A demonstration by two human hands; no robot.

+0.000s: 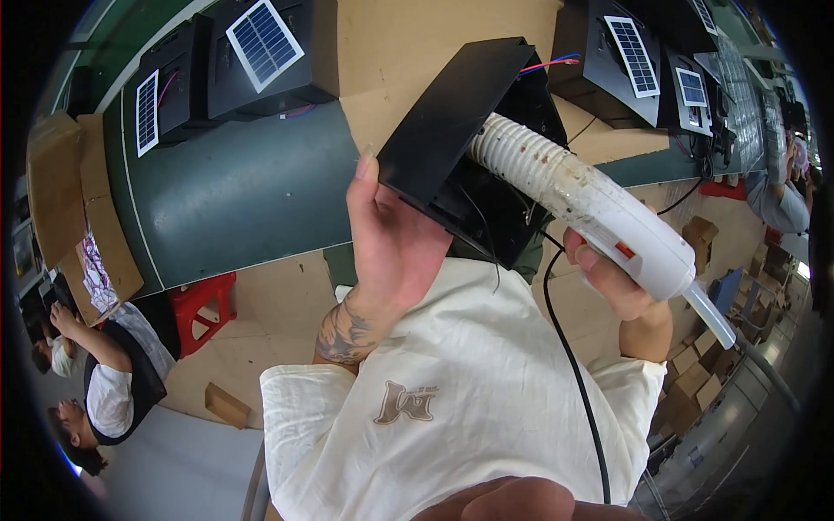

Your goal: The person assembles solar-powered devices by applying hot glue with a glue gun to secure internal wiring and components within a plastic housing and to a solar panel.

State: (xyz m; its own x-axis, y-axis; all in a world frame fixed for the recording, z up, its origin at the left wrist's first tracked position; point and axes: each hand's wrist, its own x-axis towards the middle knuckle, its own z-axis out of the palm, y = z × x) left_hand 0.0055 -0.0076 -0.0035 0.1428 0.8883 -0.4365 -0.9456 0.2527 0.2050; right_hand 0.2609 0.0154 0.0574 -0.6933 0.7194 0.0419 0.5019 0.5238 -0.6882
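Observation:
My left hand grips a black plastic housing by its near left corner, thumb up along the edge and the palm beneath. The housing is tilted, its open side turned to the right. Red and blue wires stick out at its far end, and a thin dark wire hangs from the near side. My right hand is closed around a white hot glue gun with a ribbed, stained front and a red switch. A clear glue stick juts from its back. The gun's tip is hidden inside the housing.
Black boxes with small solar panels stand on the green table at far left, others at far right. Cardboard covers the table's middle. A black cord hangs before me. A red stool and a co-worker are at left.

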